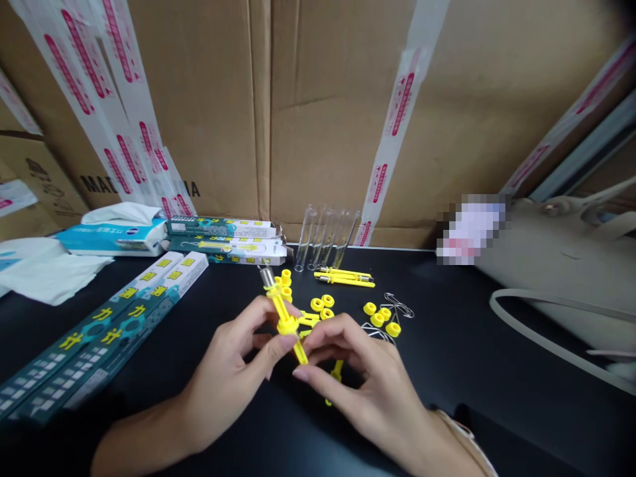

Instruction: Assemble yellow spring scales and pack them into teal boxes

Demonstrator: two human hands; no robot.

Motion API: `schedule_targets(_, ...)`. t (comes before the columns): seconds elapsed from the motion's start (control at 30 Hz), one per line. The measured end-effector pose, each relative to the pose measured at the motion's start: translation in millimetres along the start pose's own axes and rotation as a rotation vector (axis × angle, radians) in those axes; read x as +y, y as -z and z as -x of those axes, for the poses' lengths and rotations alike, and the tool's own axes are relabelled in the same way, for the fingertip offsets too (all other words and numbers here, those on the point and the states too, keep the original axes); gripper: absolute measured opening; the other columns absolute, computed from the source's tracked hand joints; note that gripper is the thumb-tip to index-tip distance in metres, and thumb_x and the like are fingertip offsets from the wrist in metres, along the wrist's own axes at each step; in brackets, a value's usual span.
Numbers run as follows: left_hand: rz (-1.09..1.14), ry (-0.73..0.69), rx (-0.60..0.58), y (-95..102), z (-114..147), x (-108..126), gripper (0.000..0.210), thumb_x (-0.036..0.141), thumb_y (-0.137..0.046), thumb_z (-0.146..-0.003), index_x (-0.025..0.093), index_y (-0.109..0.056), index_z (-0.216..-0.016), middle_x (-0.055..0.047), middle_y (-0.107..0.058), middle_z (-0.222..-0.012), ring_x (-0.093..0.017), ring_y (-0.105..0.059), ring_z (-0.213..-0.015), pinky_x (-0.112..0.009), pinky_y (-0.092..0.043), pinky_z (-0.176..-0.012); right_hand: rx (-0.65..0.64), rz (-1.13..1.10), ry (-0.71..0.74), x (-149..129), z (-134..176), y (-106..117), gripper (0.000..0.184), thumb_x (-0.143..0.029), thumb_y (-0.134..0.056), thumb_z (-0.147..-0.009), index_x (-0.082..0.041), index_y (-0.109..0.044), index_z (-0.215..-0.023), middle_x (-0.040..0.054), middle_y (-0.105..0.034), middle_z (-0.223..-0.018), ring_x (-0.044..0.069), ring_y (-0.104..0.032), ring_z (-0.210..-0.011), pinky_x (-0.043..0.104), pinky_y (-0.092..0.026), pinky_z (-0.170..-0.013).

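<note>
- Your left hand (pixel 238 354) in the head view pinches the yellow rod (pixel 281 309) between thumb and index finger, close to its collar (pixel 287 325).
- Your right hand (pixel 368 377) has its thumb and index finger closed about the lower tip of that same rod, so 2 hands share 1 slim piece.
- You have the rod tilted above the black table (pixel 447 318), with its metal coil (pixel 267 277) uppermost, leaning toward your left.
- Expect it to be very light and fairly stiff, probably smooth plastic that could slip or twist between fingertips; the coil will likely give if you pull or squeeze it.
- Best hold, I judge: the shaft just below the collar, with the other hand steadying the tip; spare the coil, and don't bend the narrow shaft hard.
- Your fingers cover part of the shaft, and you can't see how the tip sits against the right fingertips; the curled fingers behind are partly hidden too.
- Behind your hands, some yellow pieces (pixel 309 319) are half covered; 1 yellow part (pixel 337 371) beside your right thumb is partly blocked, and the wire hooks (pixel 399 305) overlap too much to count.
</note>
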State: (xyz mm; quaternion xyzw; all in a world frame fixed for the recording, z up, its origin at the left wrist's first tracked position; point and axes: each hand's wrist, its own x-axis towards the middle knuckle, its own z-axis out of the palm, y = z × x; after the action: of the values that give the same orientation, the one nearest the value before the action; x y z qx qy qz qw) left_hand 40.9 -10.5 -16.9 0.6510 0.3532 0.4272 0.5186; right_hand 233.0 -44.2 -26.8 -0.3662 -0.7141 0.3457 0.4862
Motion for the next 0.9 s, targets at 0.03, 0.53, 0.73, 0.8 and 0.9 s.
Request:
schedule_targets(0.03,-0.004,-0.002,0.022,-0.2,0.6,0.1,0.019,0.04,-0.065,-0.097,0.023,-0.065,-0.106,0.001,-0.064,-0.088,-0.009,-0.056,-0.063,-0.016,-0.048,-0.051,-0.006,0.11,0.066,-0.1,-1.2,4.1,0.024,-0.024,-0.074,-0.093,-0.026,-0.06,-0.111,-0.0006,-0.073,-0.099,0.014,-0.074,-0.083,0.022,-0.06,-0.077)
schedule_targets(0.53,-0.091,-0.038,-0.015,1.2,0.6,0.2,0.015,0.034,-0.055,-0.102,0.024,-0.062,-0.112,-0.001,-0.062,-0.101,-0.008,-0.046,-0.06,-0.018,-0.045,-0.051,-0.171,0.859,0.582,12.1,-28.5,102.3,0.01,-0.008,-0.06,-0.092,-0.016,-0.066,-0.093,0.0012,-0.064,-0.063,0.014,-0.052,-0.05,0.03,-0.038,-0.05)
schedule_targets(0.73,-0.094,0.012,-0.034,0.5,0.0,2.3,0.018,0.038,-0.054,-0.102,0.023,-0.06,-0.11,0.0,-0.06,-0.093,-0.009,-0.051,-0.062,-0.018,-0.047,-0.05,-0.091,0.832,0.458,13.7,-26.0,130.3,0.015,-0.011,-0.056,-0.084,-0.019,-0.065,-0.075,0.0013,-0.062,-0.059,0.013,-0.05,-0.049,0.029,-0.037,-0.049)
schedule_targets(0.8,-0.098,0.01,-0.029,0.7,-0.1,3.4,0.017,0.037,-0.054,-0.101,0.023,-0.06,-0.11,0.0,-0.06,-0.091,-0.009,-0.051,-0.062,-0.017,-0.048,-0.051,-0.136,0.873,0.293,16.1,-27.5,141.3,0.015,-0.014,-0.055,-0.081,-0.019,-0.068,-0.075,0.002,-0.066,-0.062,0.014,-0.054,-0.051,0.029,-0.04,-0.053)
schedule_targets(0.9,-0.099,-0.007,-0.027,0.6,-0.1,4.1,0.016,0.035,-0.055,-0.101,0.022,-0.06,-0.109,0.001,-0.059,-0.088,-0.009,-0.051,-0.061,-0.017,-0.049,-0.053,-0.193,0.908,0.1,22.8,-30.7,153.4,0.018,-0.013,-0.055,-0.074,-0.02,-0.071,-0.078,-0.0009,-0.065,-0.06,0.013,-0.055,-0.049,0.028,-0.042,-0.053)
